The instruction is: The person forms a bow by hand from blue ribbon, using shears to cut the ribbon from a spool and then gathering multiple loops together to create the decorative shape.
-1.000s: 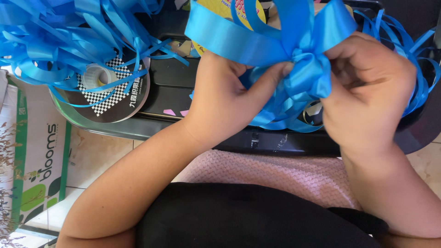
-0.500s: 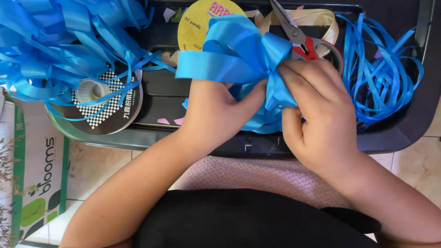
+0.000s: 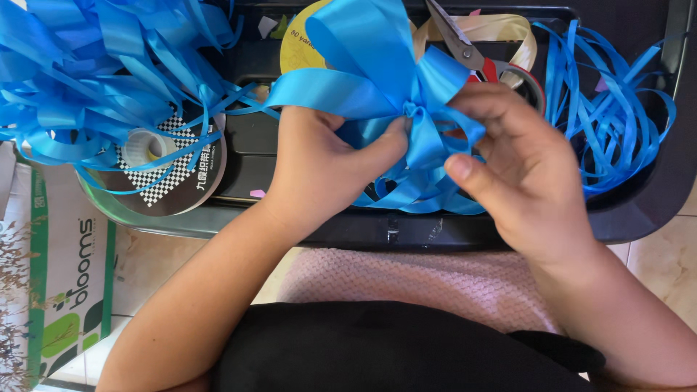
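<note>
Between hands: glossy blue ribbon bow (image 3: 406,94), looped.

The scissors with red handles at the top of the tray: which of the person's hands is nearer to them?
Right. The right hand lies just below the scissors, fingers almost under the handles; the left hand sits farther left, across the blue bow.

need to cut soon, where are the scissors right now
In the head view the scissors lie at the top, right of centre, in the dark tray, just above the right hand, with the cream ribbon roll around their red handles.
</note>
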